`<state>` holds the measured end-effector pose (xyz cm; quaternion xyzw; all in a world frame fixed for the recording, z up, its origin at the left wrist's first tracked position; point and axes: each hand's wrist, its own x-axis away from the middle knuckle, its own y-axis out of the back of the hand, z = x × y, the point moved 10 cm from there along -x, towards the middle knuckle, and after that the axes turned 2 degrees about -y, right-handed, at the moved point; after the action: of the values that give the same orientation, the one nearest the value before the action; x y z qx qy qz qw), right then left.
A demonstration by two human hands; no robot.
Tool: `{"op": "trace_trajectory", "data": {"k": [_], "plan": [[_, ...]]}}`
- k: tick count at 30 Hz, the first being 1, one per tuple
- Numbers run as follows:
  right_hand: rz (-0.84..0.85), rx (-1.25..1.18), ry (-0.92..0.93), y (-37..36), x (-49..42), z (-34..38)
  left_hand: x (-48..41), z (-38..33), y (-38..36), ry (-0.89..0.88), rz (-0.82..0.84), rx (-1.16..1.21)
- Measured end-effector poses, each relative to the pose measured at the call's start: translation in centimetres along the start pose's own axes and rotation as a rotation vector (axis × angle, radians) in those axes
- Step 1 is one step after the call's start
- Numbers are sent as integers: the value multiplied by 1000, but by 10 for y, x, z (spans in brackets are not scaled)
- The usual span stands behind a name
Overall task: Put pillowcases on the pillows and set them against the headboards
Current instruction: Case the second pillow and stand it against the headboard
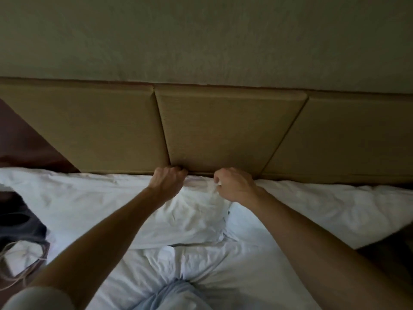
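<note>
Fingers [178, 170] curled, left hand [166, 182] and right hand [234, 186] pinch the pillowcase [192, 218] edge by the headboard [223, 130].

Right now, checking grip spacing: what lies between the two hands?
Head view: the bunched top edge of the pillow runs between left hand and right hand, below the headboard.

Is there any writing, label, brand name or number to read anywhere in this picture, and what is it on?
No text can be read anywhere.
The headboard panels, the wall and the white bedding are plain.
A small dark speck on the pillow, below the right hand, might be a tag or a mark: too small to read.
</note>
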<state>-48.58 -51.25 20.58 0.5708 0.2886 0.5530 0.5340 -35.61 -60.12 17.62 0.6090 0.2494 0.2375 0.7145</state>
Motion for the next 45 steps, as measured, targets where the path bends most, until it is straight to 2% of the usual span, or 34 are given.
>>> {"op": "trace_trajectory", "data": {"k": [6,9,13,18,23,26,29,35,39,41,45], "plan": [[73,18,-64,-12,-4,-25,-10,-34,-1,-117,-33,171],[140,-42,-45,-25,-3,-32,-22,-63,-14,-188,73,292],[133,-48,-44,-33,-4,-42,-31,-89,-33,-266,176,170],[78,-96,-53,-29,-14,-43,-31,-98,-26,-271,54,19],[81,-154,-38,-31,-22,-39,-35,-99,-16,-337,-30,10],[-47,-235,-68,-15,-24,-45,-37,-95,3,-331,-133,33],[-173,-210,-130,3,-27,-53,-36,-90,16,-241,-189,84],[-24,51,-86,-28,-32,-37,-31,-100,-14,-186,-58,112],[-22,76,-37,-30,-36,-33,-34,-94,-26,-327,-2,212],[-26,82,-21,-27,-40,-35,-31,-91,-25,-409,-15,208],[0,86,-17,-27,-42,-40,-32,-83,-8,-401,-166,237]]}}
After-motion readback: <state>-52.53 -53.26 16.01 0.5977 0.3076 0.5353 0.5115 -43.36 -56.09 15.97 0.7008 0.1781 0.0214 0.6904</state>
